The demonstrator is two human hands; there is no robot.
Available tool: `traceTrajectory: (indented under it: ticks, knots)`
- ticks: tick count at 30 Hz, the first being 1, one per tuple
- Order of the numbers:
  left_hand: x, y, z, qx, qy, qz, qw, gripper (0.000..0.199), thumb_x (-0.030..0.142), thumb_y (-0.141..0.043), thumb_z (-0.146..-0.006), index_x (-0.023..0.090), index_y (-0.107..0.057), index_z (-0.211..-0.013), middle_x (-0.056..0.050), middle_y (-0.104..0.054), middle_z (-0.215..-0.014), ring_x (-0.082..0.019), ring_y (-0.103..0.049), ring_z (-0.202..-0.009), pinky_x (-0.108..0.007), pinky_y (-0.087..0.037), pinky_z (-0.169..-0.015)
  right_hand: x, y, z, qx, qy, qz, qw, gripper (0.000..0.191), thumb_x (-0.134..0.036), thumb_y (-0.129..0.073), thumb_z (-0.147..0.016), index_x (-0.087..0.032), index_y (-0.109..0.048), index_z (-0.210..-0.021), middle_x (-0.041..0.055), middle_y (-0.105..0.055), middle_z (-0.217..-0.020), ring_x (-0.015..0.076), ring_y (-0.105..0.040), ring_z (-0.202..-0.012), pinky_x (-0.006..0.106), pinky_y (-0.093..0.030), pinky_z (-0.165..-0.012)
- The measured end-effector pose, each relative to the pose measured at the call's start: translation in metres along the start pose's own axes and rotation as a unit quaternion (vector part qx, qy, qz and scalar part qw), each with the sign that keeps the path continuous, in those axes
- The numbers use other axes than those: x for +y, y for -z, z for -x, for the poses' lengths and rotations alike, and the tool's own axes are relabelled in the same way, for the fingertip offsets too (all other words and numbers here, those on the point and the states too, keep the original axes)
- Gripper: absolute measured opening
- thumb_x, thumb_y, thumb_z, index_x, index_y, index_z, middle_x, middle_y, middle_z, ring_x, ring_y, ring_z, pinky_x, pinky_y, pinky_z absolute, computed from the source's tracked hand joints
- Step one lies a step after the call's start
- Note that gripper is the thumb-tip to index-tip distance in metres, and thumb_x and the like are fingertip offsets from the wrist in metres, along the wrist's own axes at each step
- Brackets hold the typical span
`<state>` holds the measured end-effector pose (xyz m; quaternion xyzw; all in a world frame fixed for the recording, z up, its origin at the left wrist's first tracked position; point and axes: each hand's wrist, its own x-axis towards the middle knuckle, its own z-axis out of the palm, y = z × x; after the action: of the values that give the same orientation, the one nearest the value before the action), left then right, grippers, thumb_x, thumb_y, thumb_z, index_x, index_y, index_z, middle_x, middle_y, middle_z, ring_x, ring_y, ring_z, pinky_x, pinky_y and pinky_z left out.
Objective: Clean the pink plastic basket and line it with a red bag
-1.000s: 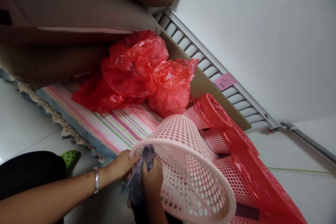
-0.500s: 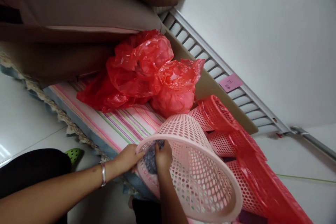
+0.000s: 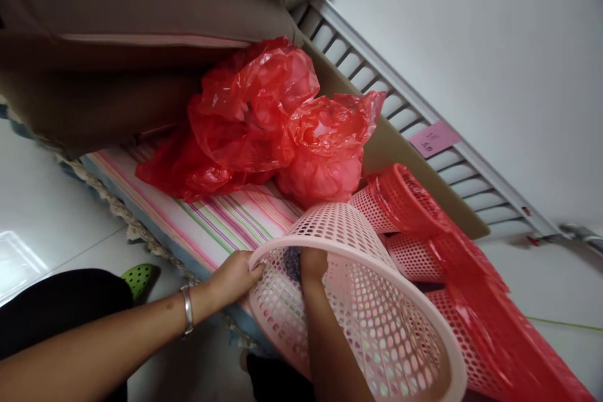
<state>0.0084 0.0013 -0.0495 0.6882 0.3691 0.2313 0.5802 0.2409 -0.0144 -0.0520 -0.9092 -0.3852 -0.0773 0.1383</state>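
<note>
A pink perforated plastic basket lies on its side on the striped bedding, its wide mouth facing me. My left hand, with a silver bangle at the wrist, is closed on the left part of its rim. Inside the basket my right hand is closed on a dark grey cloth against the inner wall. Most of the cloth and the right fingertips are hidden behind that hand.
Red plastic bags sit behind the basket on the striped sheet. To the right, more pink baskets lie partly under red plastic. A metal bed rail runs along the wall. A green clog is on the floor.
My right hand has pushed deeper into the basket with the grey cloth, away from the rim. My left hand stays on the rim. The view has shifted slightly.
</note>
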Motion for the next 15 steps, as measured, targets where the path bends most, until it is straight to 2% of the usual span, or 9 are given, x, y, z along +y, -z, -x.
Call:
traceTrajectory:
  ticks: [3,5,12,15]
  knots:
    - [0.000,0.001,0.001,0.002,-0.001,-0.001,1.000,0.033,0.033,-0.041,-0.080,0.013,-0.065,-0.070,0.000,-0.060,-0.058,-0.015,-0.054,-0.055,-0.022,-0.038,-0.051,-0.005,0.005,0.018,-0.003,0.012,0.013,1.000,0.041,-0.043,-0.043,-0.084,-0.012,-0.062,-0.105,0.0172,-0.064,-0.099,0.0299,-0.060,-0.092,0.036,-0.042,-0.074]
    - [0.001,0.003,0.002,0.004,-0.006,-0.005,1.000,0.033,0.033,-0.041,-0.081,0.013,-0.066,-0.072,0.000,-0.061,-0.059,-0.015,-0.055,-0.056,-0.022,-0.038,-0.051,-0.008,0.010,0.040,-0.002,0.024,0.019,1.000,0.042,-0.042,-0.044,-0.084,-0.011,-0.061,-0.105,0.0181,-0.064,-0.097,0.0311,-0.059,-0.090,0.038,-0.042,-0.074]
    - [0.001,0.002,0.002,0.008,-0.033,-0.036,0.999,0.032,0.030,-0.042,-0.081,0.013,-0.068,-0.071,-0.001,-0.064,-0.059,-0.015,-0.056,-0.057,-0.021,-0.038,-0.053,0.001,0.015,0.158,-0.002,0.140,-0.023,0.990,0.030,-0.035,-0.048,-0.083,-0.014,-0.057,-0.103,0.0119,-0.062,-0.098,0.0267,-0.056,-0.096,0.036,-0.041,-0.086]
    - [0.003,0.003,0.004,0.010,-0.045,-0.058,0.997,0.030,0.029,-0.043,-0.081,0.015,-0.068,-0.070,-0.002,-0.065,-0.060,-0.015,-0.057,-0.057,-0.022,-0.037,-0.054,0.006,0.013,0.185,0.014,0.169,-0.033,0.985,0.027,-0.032,-0.051,-0.081,-0.016,-0.056,-0.102,0.0112,-0.061,-0.096,0.0262,-0.055,-0.093,0.036,-0.042,-0.084]
